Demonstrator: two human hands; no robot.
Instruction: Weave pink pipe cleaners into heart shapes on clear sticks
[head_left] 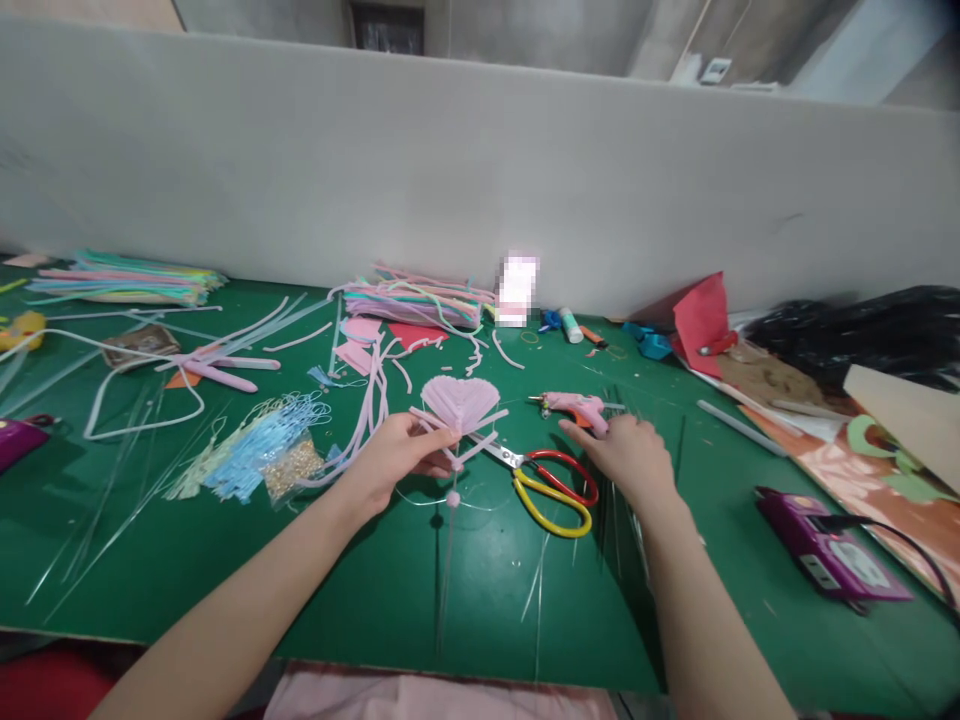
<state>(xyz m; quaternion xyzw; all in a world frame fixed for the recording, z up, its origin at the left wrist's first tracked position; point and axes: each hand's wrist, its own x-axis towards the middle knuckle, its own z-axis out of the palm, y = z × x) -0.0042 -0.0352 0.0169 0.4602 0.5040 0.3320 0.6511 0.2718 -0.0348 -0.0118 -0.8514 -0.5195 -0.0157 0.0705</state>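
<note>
A pink heart made of fuzzy pipe cleaners point(459, 402) is pinched in my left hand point(409, 450), near the table's middle. Loose pipe cleaner ends stick out below the heart, and a thin stem with a small pink bead-like ball point(453, 499) hangs under it. My right hand point(634, 455) is at the handle of a pink hot glue gun point(574, 403), thumb on one side and curled fingers on the other; the fingertips are partly hidden. The gun's nozzle points left. Scissors point(555, 490) with one red and one yellow handle lie between my hands.
Blue tassels point(262, 445) and a bag of gold beads point(292, 468) lie left. Pipe cleaner bundles point(412, 303) sit along the grey partition point(450, 170). On the right are a purple corded box point(832, 555), papers and a black plastic bag point(862, 335). Clear thin rods are scattered about.
</note>
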